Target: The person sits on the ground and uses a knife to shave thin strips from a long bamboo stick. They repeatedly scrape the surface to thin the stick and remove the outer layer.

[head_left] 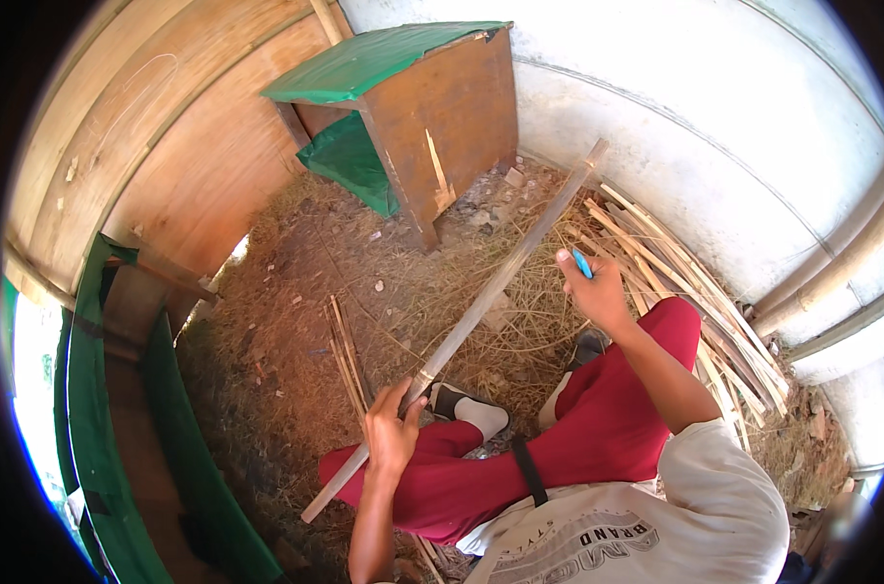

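Observation:
A long, pale grey-brown bamboo pole [496, 284] slants across the view, from over my left thigh up to the far right. My left hand [391, 428] is wrapped round it near its lower end, just below a node. To the right of the pole and apart from it, my right hand [600, 292] is closed round a small blue object [582, 263]. Only a short piece of that object sticks out between the fingers, so its kind cannot be made out.
Split bamboo strips [690, 282] lie piled along the white wall [656, 88] at right. A few thin strips [345, 355] rest left of my foot. A brown wooden cabinet [452, 117] with green covering stands at the back; a green-edged wooden structure [121, 428] is at left.

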A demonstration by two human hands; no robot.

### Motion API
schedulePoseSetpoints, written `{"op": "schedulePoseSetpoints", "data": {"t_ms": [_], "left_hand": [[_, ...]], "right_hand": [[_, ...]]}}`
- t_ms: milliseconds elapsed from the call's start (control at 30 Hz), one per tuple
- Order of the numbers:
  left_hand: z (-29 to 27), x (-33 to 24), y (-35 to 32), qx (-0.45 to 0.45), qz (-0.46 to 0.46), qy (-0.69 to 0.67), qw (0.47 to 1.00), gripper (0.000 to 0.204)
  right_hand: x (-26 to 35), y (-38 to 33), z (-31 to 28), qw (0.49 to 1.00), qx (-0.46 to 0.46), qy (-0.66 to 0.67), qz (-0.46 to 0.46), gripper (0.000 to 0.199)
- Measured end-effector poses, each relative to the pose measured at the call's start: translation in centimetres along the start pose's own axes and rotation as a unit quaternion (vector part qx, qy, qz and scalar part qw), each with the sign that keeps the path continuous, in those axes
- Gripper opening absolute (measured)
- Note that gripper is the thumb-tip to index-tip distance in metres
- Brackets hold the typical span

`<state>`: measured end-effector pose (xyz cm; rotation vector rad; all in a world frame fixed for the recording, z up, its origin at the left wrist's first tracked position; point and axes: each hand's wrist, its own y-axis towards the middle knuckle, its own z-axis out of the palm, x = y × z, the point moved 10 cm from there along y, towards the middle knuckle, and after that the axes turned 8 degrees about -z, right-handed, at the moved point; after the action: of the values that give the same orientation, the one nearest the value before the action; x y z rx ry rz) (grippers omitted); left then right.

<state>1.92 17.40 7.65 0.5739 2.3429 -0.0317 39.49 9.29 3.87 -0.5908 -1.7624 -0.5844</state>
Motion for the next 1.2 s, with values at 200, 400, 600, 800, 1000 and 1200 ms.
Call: {"op": "schedulePoseSetpoints", "data": {"t_ms": [200,400,600,800,1000,1200], "left_hand": [[3.2,3.7,-2.9,0.112,-0.127,-0.152,0.974,0.022],[6.0,3.8,-6.6,0.202,-0.26,-0.36,0.873,0.019],[7.1,3.7,-7.0,0.199,-0.251,-0.348,0.881,0.018],[9.3,4.5,-8.2,0.222,-0.239,-0.297,0.898,0.021],[11.6,6.1,-9.2,0.259,-0.278,-0.275,0.883,0.033],[10.2,7.0,-6.5,0.162,-0.24,-0.331,0.898,0.041]], "right_hand": [[-1.1,-0.4,2.8,0.951,0.056,0.269,0.14,0.042],[-2.4,-3.8,7.5,0.931,0.084,0.284,0.215,0.041],[-3.3,-4.9,11.1,0.931,0.164,0.274,0.178,0.037],[-7.4,-4.9,12.3,0.948,0.155,0.189,0.204,0.033],[-9.9,-4.5,12.4,0.957,0.135,0.176,0.188,0.03],[-7.7,-3.2,12.0,0.962,0.109,0.18,0.172,0.028]]}}
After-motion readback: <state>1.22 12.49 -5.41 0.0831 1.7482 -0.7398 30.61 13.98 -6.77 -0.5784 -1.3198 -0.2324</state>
